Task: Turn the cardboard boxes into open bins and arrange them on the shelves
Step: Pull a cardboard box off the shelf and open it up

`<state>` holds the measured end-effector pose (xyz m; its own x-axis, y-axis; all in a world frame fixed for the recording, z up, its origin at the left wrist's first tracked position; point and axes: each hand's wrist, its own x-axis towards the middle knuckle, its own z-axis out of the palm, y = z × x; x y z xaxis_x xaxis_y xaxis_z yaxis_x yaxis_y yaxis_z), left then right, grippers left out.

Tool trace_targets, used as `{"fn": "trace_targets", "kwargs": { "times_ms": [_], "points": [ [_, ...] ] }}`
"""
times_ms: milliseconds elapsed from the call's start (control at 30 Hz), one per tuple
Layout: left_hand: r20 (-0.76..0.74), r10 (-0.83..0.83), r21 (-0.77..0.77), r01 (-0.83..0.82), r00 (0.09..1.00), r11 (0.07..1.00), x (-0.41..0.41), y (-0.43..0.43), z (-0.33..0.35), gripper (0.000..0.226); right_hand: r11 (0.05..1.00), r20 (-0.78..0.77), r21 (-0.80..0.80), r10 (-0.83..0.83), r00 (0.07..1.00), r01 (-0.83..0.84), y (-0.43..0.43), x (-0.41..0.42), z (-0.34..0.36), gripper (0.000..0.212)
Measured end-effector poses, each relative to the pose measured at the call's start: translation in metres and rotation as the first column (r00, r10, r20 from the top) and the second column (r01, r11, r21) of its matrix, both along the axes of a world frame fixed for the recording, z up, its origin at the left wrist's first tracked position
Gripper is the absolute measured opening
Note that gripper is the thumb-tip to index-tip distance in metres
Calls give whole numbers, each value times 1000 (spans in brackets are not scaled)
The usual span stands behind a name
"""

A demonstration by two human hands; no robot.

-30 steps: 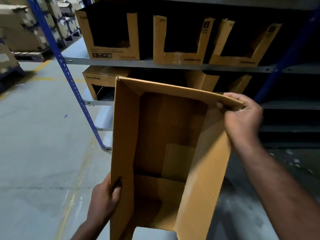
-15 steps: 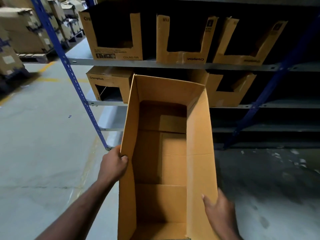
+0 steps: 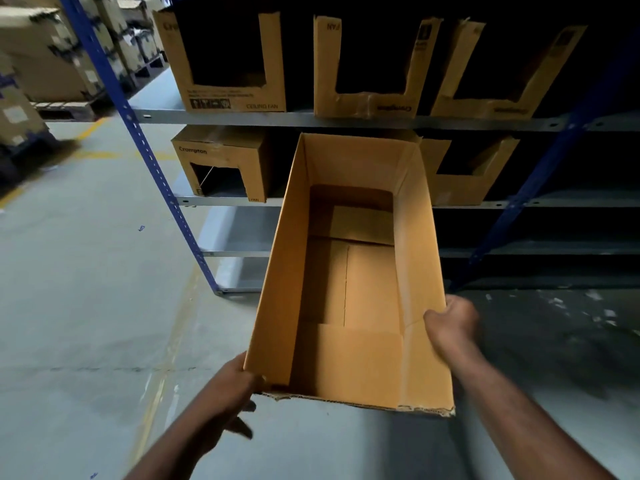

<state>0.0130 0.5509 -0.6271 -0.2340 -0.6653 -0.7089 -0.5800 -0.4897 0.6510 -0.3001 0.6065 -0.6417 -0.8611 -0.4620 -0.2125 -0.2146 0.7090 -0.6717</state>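
I hold an open cardboard box (image 3: 349,271) in front of the shelves, its open top facing me and its far end level with the second shelf (image 3: 228,201). The near edge is torn and ragged. My left hand (image 3: 232,389) holds the near left corner, thumb on the edge. On the right wall, my right hand (image 3: 452,320) grips the rim with fingers curled over it. Three cut-open bins (image 3: 367,67) stand on the upper shelf (image 3: 298,118).
A Crompton box (image 3: 221,161) with a cut-out front sits on the second shelf at left, another bin (image 3: 467,174) at right. Blue uprights (image 3: 138,140) frame the rack. Lower shelves (image 3: 239,252) are bare. Stacked cartons on pallets (image 3: 41,57) stand far left across the concrete floor.
The box has swung flatter and moved toward the rack. My left hand slid from mid-wall to the near left corner. My right hand rose from the lower right side to the right rim.
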Motion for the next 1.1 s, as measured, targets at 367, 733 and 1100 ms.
{"fn": "trace_targets", "kwargs": {
  "times_ms": [367,733,1100],
  "points": [
    [-58,315,-125,-320,947,939,-18,-37,9,34,947,424,-218,308,852,-234,21,33,18,70],
    [2,285,-145,-281,959,949,-29,-18,-10,33,980,572,-198,111,813,5,44,36,-27,69],
    [-136,318,-214,-342,938,915,-65,-60,31,37,935,436,-354,194,879,-31,-4,-2,27,73]
  ]
}}
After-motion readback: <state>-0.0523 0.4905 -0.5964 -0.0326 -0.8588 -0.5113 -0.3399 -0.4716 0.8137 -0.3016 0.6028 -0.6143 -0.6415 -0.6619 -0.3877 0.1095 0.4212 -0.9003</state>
